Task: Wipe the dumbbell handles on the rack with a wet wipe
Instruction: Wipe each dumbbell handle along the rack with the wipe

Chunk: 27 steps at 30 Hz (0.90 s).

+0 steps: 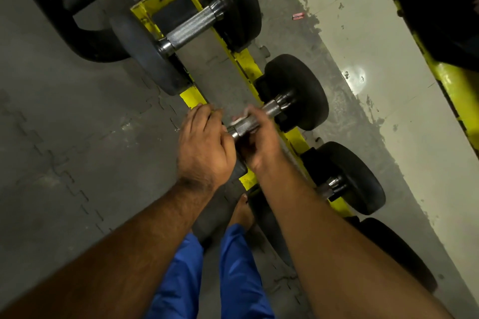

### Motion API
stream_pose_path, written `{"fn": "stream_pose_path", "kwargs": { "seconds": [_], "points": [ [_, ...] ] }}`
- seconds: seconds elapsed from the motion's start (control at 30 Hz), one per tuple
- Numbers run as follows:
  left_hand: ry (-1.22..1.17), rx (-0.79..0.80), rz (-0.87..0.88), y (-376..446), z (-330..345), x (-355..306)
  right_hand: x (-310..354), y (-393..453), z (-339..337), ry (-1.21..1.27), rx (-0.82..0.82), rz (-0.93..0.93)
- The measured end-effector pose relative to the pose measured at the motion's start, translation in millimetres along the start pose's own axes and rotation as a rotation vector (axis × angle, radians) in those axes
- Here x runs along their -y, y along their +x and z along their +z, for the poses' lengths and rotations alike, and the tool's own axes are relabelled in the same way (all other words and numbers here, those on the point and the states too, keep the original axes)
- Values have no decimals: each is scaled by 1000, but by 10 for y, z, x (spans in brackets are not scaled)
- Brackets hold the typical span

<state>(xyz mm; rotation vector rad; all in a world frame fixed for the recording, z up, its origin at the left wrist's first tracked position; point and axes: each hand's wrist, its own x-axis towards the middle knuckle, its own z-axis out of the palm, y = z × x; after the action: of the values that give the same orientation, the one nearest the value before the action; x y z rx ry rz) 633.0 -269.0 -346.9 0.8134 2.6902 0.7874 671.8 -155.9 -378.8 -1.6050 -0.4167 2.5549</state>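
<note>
A low yellow rack (193,97) carries several black dumbbells in a row. On the middle dumbbell, my right hand (259,141) curls round the knurled steel handle (245,125) with a white wet wipe (239,119) pressed between fingers and bar. My left hand (203,144) grips the near end of that dumbbell, covering its near weight head. The far head (298,90) of this dumbbell shows past my right fingers. A larger dumbbell with a bare knurled handle (191,27) lies further along the rack. Another dumbbell (347,176) lies nearer, partly behind my right forearm.
Grey interlocking mat floor (77,124) lies to the left, and a pale worn floor (363,46) to the right. A second yellow frame (451,77) runs along the right edge. My bare foot and blue trousers (233,267) stand close to the rack.
</note>
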Motion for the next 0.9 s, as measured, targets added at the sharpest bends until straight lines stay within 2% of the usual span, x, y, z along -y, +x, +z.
{"fn": "stream_pose_path", "kwargs": {
  "seconds": [0.1, 0.2, 0.27, 0.37, 0.43, 0.57, 0.73, 0.9],
  "points": [
    [7, 11, -6, 2, -6, -10, 32, -13, 9, -95, 18, 132],
    [-1, 17, -4, 8, 14, 17, 284, 118, 22, 4, -23, 25],
    [1, 16, -5, 0, 23, 32, 240, 165, -2, 68, 8, -26],
    [7, 29, -4, 1, 15, 12, 151, 135, -23, -13, 61, -8],
    [9, 33, -11, 5, 8, 5, 285, 120, -14, -54, 11, 4],
    [9, 32, -13, 3, 9, 11, 440, 207, -21, 200, -57, -119],
    [23, 50, -6, 4, -3, 23, 106, 66, -19, -72, -4, 32],
    [19, 52, -16, 17, 12, 29, 274, 70, 26, 93, -49, -79]
  ]
}}
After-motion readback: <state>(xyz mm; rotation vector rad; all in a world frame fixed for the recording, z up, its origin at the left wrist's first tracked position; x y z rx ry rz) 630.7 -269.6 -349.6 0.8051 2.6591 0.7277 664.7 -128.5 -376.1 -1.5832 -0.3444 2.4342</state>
